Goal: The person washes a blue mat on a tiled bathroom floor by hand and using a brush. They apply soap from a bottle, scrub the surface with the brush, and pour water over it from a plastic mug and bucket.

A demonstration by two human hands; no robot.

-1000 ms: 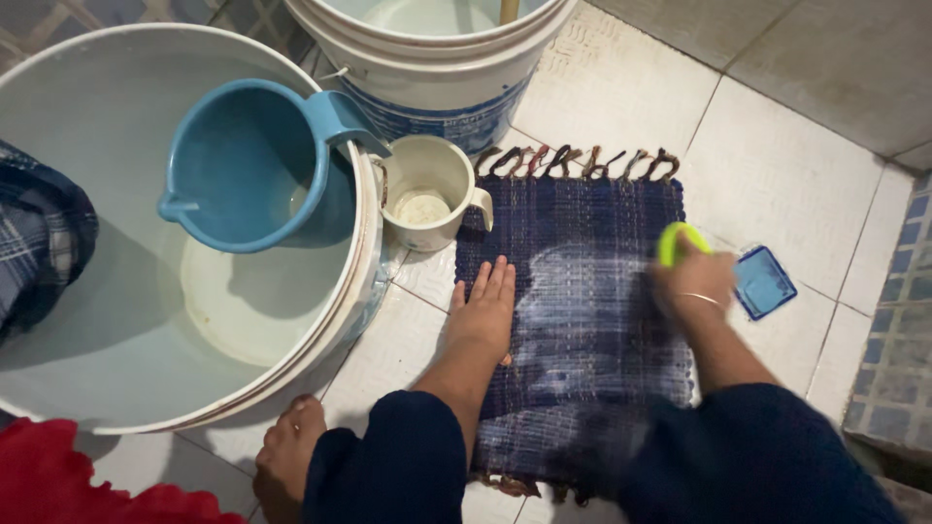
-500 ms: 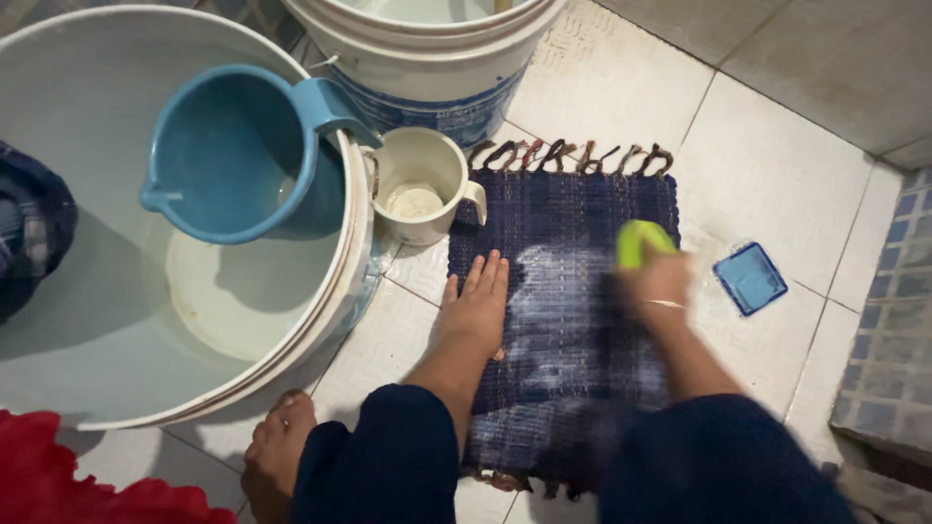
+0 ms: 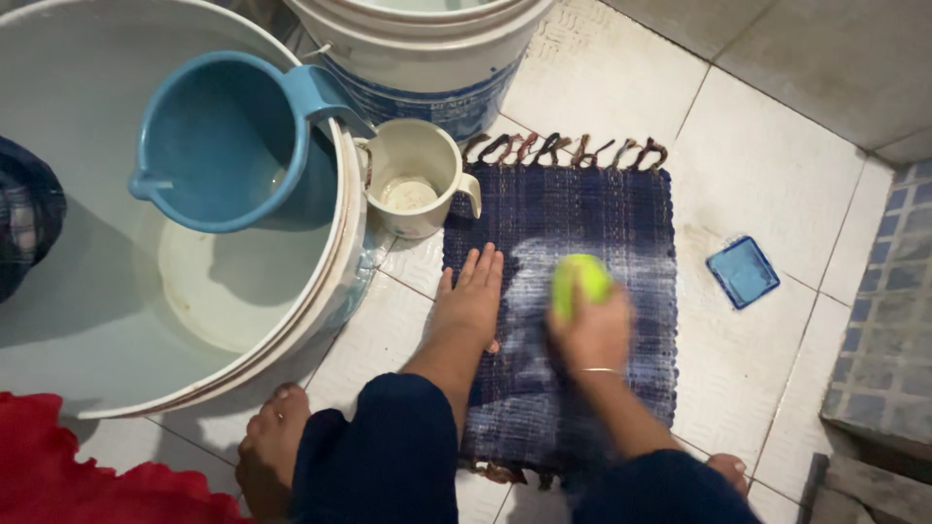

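Head view: left hand [image 3: 469, 309] flat, fingers spread, pressing left edge of dark blue woven mat [image 3: 621, 213] at frame centre. Right hand [image 3: 592, 335] (blurred) wrapped around yellow-green brush [image 3: 578, 279] on soapy patch mid-mat. White mug [image 3: 416, 180] just beyond mat's upper-left corner; blue soap dish [image 3: 743, 272] on floor tiles, right.

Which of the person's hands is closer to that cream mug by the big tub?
Left. The left hand lies flat on the mat's edge just below the cream mug. The right hand, gripping a green brush, is farther off, mid-mat.
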